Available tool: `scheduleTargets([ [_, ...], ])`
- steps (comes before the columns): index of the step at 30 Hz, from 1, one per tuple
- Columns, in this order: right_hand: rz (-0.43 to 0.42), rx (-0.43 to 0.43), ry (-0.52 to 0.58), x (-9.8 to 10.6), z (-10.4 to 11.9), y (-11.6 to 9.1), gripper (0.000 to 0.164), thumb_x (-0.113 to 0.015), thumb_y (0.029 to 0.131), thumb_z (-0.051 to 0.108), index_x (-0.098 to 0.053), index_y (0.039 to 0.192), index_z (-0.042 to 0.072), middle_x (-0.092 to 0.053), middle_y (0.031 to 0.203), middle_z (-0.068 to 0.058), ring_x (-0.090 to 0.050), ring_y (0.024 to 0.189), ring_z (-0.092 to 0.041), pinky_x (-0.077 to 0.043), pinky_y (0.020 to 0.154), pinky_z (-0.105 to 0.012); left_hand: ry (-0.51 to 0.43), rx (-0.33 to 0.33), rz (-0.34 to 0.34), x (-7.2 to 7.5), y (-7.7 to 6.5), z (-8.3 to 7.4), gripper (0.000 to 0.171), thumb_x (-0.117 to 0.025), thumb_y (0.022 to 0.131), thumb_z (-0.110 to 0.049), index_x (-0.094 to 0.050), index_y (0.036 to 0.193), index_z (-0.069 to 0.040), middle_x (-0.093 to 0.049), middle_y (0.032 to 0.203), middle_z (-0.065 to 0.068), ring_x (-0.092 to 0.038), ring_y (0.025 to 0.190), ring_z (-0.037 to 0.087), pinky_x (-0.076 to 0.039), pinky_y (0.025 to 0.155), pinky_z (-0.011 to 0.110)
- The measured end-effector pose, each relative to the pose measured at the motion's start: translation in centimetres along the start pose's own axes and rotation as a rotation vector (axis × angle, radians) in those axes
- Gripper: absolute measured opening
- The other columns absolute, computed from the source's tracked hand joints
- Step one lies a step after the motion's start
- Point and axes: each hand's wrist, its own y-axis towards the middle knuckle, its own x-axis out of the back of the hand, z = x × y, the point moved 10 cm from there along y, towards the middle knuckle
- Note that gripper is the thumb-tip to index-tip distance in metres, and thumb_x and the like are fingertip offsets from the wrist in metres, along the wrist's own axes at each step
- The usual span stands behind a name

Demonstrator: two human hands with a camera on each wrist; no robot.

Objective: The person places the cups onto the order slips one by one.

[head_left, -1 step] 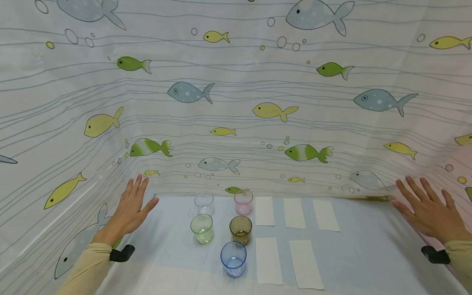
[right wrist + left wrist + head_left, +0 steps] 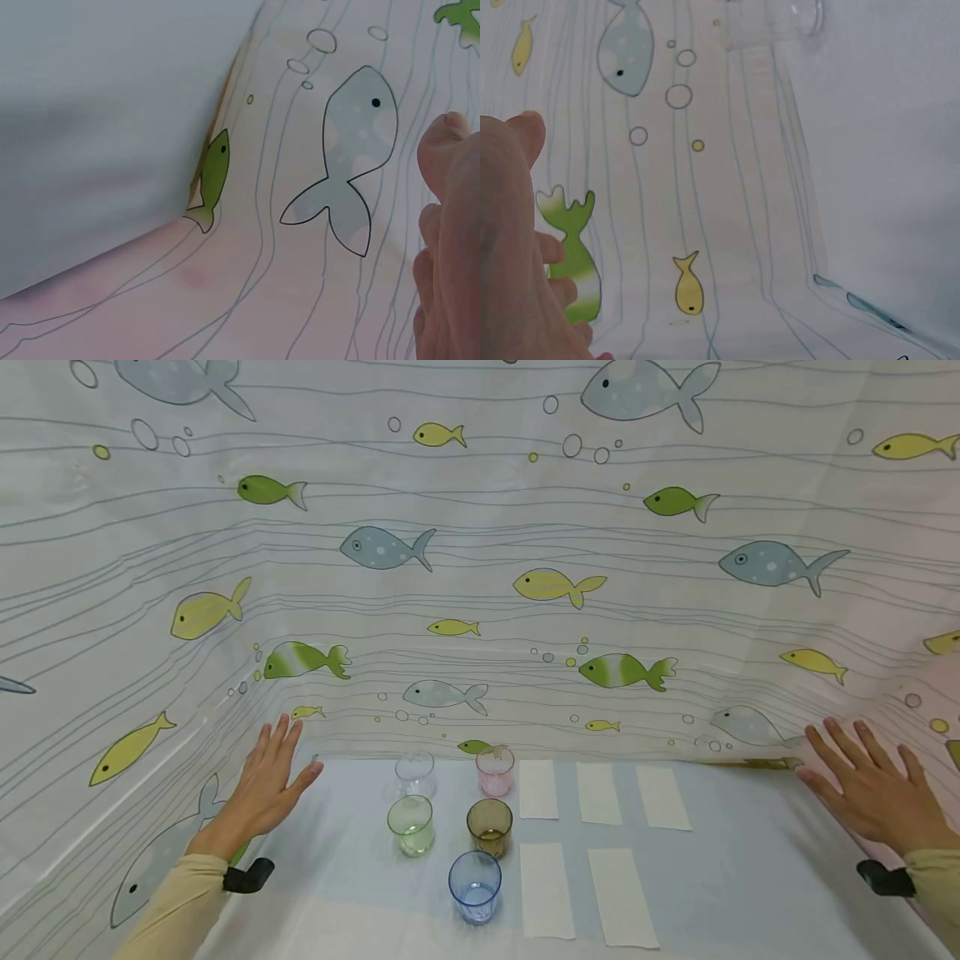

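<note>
Fish-printed sheeting (image 2: 495,502) backs the table (image 2: 330,877). The brown glass (image 2: 490,828) stands upright, pink glass (image 2: 495,771) behind it, blue glass (image 2: 476,889) in front, green glass (image 2: 411,827) left; farther left is the left hand (image 2: 258,789), nearer than the right hand (image 2: 876,785), far right. Both hands' fingers stretch out, empty.

1. A pale tabletop (image 2: 750,877) bears five white strips (image 2: 549,891), three behind two.
2. Left of them stand a clear glass (image 2: 416,774), pink glass (image 2: 495,774), green glass (image 2: 411,830), brown glass (image 2: 490,828) and, frontmost, a blue glass (image 2: 476,890).
</note>
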Motion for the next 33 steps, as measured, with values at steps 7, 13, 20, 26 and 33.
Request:
scheduleTargets([
  [7, 0.0, -0.006, 0.002, -1.0, -0.7, -0.4, 0.089, -0.037, 0.109, 0.065, 0.005, 0.17, 0.016, 0.005, 0.174, -0.026, 0.021, 0.16, -0.047, 0.027, 0.119, -0.071, 0.01, 0.01, 0.021, -0.3, -0.1, 0.1, 0.085, -0.048, 0.112, -0.045, -0.007, 0.168, 0.002, 0.006, 0.176, 0.027, 0.009, 0.16, 0.056, -0.001, 0.12, 0.082],
  [13, 0.002, -0.01, -0.013, -1.1, -0.8, -0.7, 0.09, -0.037, 0.108, 0.066, 0.006, 0.17, 0.017, 0.004, 0.175, -0.026, 0.021, 0.16, -0.047, 0.028, 0.119, -0.07, 0.005, 0.025, 0.061, -0.9, 0.1, 0.1, 0.086, -0.047, 0.112, -0.047, -0.002, 0.169, -0.001, 0.011, 0.177, 0.023, 0.012, 0.161, 0.054, 0.002, 0.122, 0.08],
  [20, 0.0, 0.005, -0.015, -0.9, -0.6, -0.6, 0.088, -0.038, 0.109, 0.064, 0.006, 0.17, 0.019, 0.003, 0.175, -0.026, 0.021, 0.16, -0.047, 0.029, 0.119, -0.07, 0.006, 0.025, 0.06, -0.9, 0.2, 0.1, 0.087, -0.047, 0.112, -0.047, -0.003, 0.169, 0.0, 0.01, 0.177, 0.023, 0.013, 0.161, 0.053, 0.004, 0.123, 0.078],
  [26, -0.004, 0.056, -0.034, -0.9, 0.2, -0.4, 0.086, -0.039, 0.11, 0.062, 0.008, 0.17, 0.023, 0.008, 0.176, -0.021, 0.018, 0.161, -0.047, 0.027, 0.119, -0.07, 0.0, 0.019, 0.066, -0.5, 0.4, -0.2, 0.086, -0.047, 0.112, -0.047, -0.003, 0.169, 0.0, 0.008, 0.176, 0.026, 0.013, 0.161, 0.053, 0.003, 0.123, 0.078],
  [33, -0.034, 0.153, 0.021, -0.4, 2.5, 0.6, 0.085, -0.052, 0.108, 0.056, -0.006, 0.172, 0.023, -0.015, 0.175, -0.026, -0.004, 0.161, -0.052, 0.003, 0.124, -0.078, -0.014, -0.026, 0.02, -0.7, 0.1, -1.6, 0.084, -0.051, 0.111, -0.044, -0.009, 0.169, 0.0, 0.001, 0.177, 0.026, 0.007, 0.162, 0.051, -0.006, 0.121, 0.082],
])
